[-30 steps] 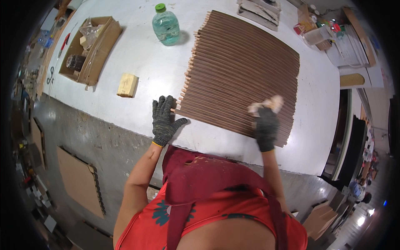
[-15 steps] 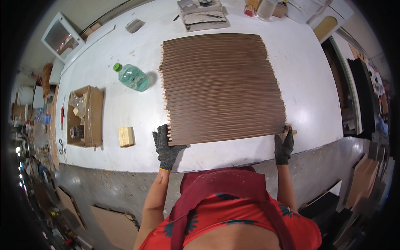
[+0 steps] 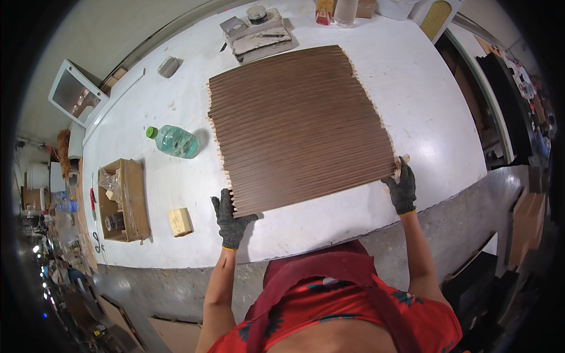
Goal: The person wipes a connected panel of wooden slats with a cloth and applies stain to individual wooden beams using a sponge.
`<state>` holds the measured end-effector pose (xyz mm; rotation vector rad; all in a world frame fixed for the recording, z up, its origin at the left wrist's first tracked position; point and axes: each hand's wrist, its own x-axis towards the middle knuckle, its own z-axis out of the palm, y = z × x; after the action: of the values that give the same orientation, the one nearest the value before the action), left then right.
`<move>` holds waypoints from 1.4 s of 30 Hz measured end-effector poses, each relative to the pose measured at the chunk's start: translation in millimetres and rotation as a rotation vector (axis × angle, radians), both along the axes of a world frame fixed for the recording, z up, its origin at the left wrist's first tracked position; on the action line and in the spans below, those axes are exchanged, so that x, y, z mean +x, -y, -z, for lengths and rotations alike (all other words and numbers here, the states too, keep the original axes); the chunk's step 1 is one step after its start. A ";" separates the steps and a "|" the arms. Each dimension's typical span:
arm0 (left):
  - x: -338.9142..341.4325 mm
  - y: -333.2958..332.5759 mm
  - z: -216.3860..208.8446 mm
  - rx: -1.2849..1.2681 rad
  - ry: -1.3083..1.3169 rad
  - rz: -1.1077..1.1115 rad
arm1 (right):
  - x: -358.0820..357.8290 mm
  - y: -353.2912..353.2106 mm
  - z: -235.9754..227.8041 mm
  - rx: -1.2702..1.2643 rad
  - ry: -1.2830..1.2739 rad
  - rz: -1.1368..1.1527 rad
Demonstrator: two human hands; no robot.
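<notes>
Left hand (image 3: pixel 231 220) and right hand (image 3: pixel 402 188): matching dark grey knit work gloves, flecked, thin yellow trim on the cuff at each glove's 6 o'clock. Forearms bare. Red top (image 3: pixel 353 300), short sleeves, scooped neckline. Dark teal flower prints around the neckline: one between 9 and 10 o'clock, one at 2, more dark print at 12. Over it, plain maroon apron (image 3: pixel 321 265), bib at 12, wide straps at 10 and 2.

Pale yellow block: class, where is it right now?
In the head view, the pale yellow block lies on the white table at left, between the cardboard box and the left hand.
</notes>
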<state>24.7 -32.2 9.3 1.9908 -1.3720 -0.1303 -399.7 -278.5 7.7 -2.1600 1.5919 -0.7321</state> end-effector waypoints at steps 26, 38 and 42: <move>-43.2 -22.1 25.3 -0.248 -0.421 -0.366 | -25.8 34.7 -0.2 0.509 0.780 -0.005; -52.3 -25.0 16.2 -0.303 -0.566 -0.394 | -26.1 14.2 3.6 0.633 0.889 0.034; -50.7 -32.6 34.2 -0.470 -0.801 -0.403 | -18.2 15.8 0.3 0.472 0.654 -0.053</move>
<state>-26.1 0.4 -25.0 1.5102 -0.4268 -0.3386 -417.9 -294.4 7.4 -1.4188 1.1972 -0.8308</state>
